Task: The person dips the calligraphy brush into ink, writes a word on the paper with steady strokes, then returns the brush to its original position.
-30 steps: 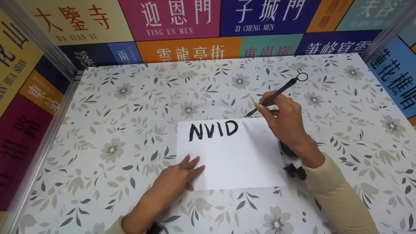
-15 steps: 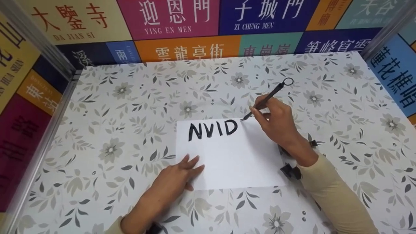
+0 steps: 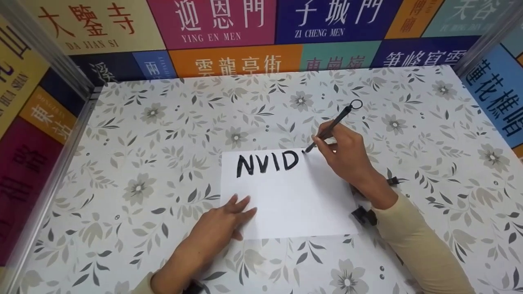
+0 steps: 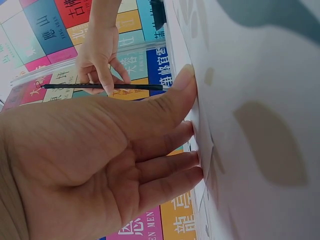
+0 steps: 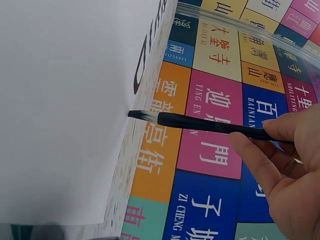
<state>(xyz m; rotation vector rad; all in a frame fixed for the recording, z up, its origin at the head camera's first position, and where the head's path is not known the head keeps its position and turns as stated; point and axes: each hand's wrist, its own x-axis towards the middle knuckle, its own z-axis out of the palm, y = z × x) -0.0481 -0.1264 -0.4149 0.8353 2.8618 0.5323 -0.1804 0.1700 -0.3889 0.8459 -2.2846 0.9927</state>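
Note:
A white sheet of paper (image 3: 302, 200) lies on the table, with the black letters "NVID" (image 3: 267, 163) along its top edge. Between thumb and fingers, my right hand (image 3: 347, 153) pinches a dark brush (image 5: 200, 122) with a ring at its upper end. In the right wrist view the brush's bristles (image 5: 142, 116) are pale with a black tip, which is at the paper near its upper edge, just right of the "D". My left hand (image 3: 216, 226) rests with spread fingers on the paper's lower left corner, thumb and fingertips (image 4: 187, 75) touching the sheet.
A floral-patterned cover (image 3: 139, 228) spreads over the table. Panels with coloured blocks and Chinese characters (image 3: 237, 61) stand along the back and both sides. A dark strap piece (image 3: 365, 215) shows beside the right wrist.
My right hand has moved left and slightly down with the brush, bringing its tip from above the paper's top edge to beside the "D". My left hand stays in place.

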